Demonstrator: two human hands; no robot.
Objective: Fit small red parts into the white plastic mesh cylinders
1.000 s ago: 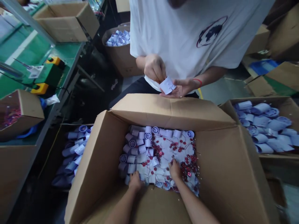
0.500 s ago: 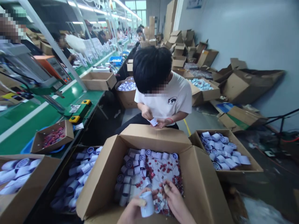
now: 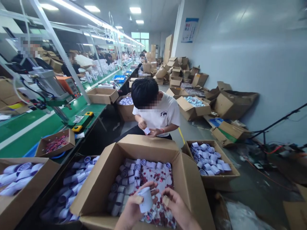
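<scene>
My left hand [image 3: 133, 209] grips a white paper-wrapped cylinder [image 3: 145, 200] above a big open cardboard box [image 3: 100, 185]. My right hand [image 3: 174, 204] hovers just right of the cylinder with its fingers curled in a pinch; whatever is in them is too small to make out. Both thumbs wear tape. The box holds several white wrapped cylinders [image 3: 127, 179] and small red coils [image 3: 165, 179] on white paper.
A seated person in a white shirt [image 3: 158, 116] faces me behind the box, holding a white slip. More boxes of white cylinders stand at left [image 3: 14, 179], lower left [image 3: 72, 185] and right [image 3: 211, 159]. A green conveyor line [image 3: 28, 124] runs along the left.
My head has tilted up, showing the whole hall. My hands came up out of the box: the left one now holds a white cylinder, the right is pinched beside it.
</scene>
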